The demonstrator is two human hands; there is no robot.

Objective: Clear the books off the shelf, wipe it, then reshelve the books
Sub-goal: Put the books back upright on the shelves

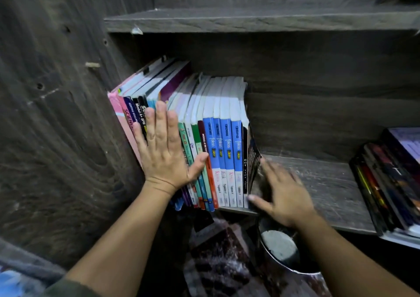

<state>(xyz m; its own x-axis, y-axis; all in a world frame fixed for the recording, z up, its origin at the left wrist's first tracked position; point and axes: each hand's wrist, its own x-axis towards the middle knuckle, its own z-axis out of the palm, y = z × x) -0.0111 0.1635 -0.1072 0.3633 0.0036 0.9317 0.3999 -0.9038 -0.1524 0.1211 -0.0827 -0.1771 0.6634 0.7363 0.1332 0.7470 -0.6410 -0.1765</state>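
Both hands are laid open against the row of books (227, 142). The left hand (162, 151) is pressed flat, fingers straight, on the spines of the row's left part. The right hand (284, 192), blurred, is spread against the dark end book (252, 160), with its thumb at the lower front corner. Nothing is gripped.

The row is stood on the shelf (318, 183) between the hands, and several spines under the left wrist are overhung past the front edge. A second stack (391, 183) is seen well beyond the right hand, and a metal bowl (279, 249) is placed below the right wrist.

Risk is judged as follows. If the end support is withdrawn, the unevenly fanned row may slump rightward. The overhanging books may also be knocked off toward the bowl.
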